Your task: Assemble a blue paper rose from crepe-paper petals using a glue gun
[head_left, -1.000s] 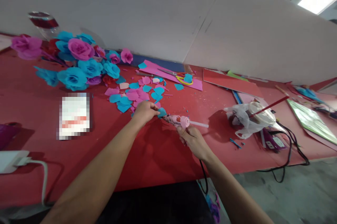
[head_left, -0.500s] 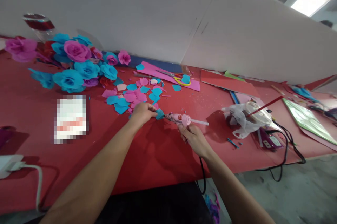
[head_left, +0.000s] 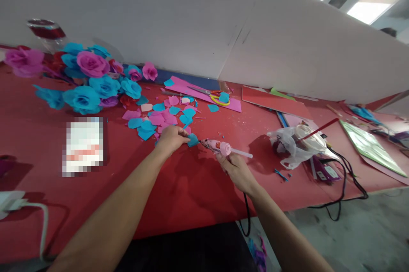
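Between the fingertips of my left hand (head_left: pixel 172 138) is a small blue paper petal (head_left: pixel 192 140). My right hand (head_left: pixel 236 167) grips a pink glue gun (head_left: pixel 214 146), with a clear glue stick (head_left: pixel 242 153) poking out of its back end. The gun's dark nozzle points left and is at the petal's right edge; whether it touches cannot be made out. Behind my left hand lies a loose pile of pink petals (head_left: pixel 161 117) and blue petals (head_left: pixel 146 129). A black cord hangs below my right wrist.
Blue paper flowers (head_left: pixel 82 99) and pink ones lie at the back left of the red table (head_left: pixel 179 195). Scissors (head_left: pixel 220 99) rest on pink paper behind the petals. To the right are a plastic bag (head_left: pixel 292 148), a purple box (head_left: pixel 324 169) and black cables. A white plug (head_left: pixel 11 204) sits front left.
Both hands keep nearly the same pose, the petal and nozzle staying close together. The whole view has shifted slightly.
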`<action>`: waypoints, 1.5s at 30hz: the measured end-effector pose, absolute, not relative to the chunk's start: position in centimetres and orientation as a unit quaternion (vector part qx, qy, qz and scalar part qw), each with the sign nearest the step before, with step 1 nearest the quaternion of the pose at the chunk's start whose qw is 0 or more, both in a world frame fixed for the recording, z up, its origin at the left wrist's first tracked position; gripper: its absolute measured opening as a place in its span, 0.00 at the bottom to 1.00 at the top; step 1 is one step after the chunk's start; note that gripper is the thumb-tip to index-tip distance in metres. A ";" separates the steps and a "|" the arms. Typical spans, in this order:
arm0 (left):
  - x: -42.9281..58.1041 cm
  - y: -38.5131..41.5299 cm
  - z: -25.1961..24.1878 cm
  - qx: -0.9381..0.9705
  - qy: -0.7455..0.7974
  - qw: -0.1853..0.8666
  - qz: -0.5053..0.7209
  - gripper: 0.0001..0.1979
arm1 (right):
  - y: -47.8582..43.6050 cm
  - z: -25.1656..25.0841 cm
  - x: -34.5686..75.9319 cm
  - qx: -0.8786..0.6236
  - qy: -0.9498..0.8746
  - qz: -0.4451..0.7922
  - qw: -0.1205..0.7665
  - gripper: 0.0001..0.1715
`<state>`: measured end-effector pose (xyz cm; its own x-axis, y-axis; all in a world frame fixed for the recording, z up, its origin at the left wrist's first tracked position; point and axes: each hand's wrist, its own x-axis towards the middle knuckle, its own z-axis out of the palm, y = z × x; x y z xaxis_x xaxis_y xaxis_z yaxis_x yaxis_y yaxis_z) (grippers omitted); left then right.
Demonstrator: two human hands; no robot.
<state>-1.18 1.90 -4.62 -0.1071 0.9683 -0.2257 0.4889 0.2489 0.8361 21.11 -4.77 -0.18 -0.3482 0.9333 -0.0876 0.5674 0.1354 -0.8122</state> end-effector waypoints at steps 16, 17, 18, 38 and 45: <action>-1.3 1.9 -5.0 0.528 0.669 0.419 0.313 0.04 | -5.3 0.9 21.0 -0.486 -0.868 0.097 0.004 0.08; -1.3 2.0 -5.0 0.528 0.669 0.418 0.314 0.04 | -5.3 0.9 21.0 -0.484 -0.869 0.099 0.007 0.08; -1.3 2.0 -5.1 0.527 0.670 0.418 0.316 0.05 | -5.3 0.9 20.9 -0.479 -0.872 0.102 0.009 0.07; -1.3 2.1 -5.2 0.520 0.670 0.420 0.325 0.05 | -5.4 -0.1 21.4 -0.482 -0.855 0.173 0.079 0.12; -1.3 1.9 -5.0 0.518 0.669 0.421 0.327 0.05 | -5.2 -0.1 21.3 -0.503 -0.834 0.199 0.109 0.15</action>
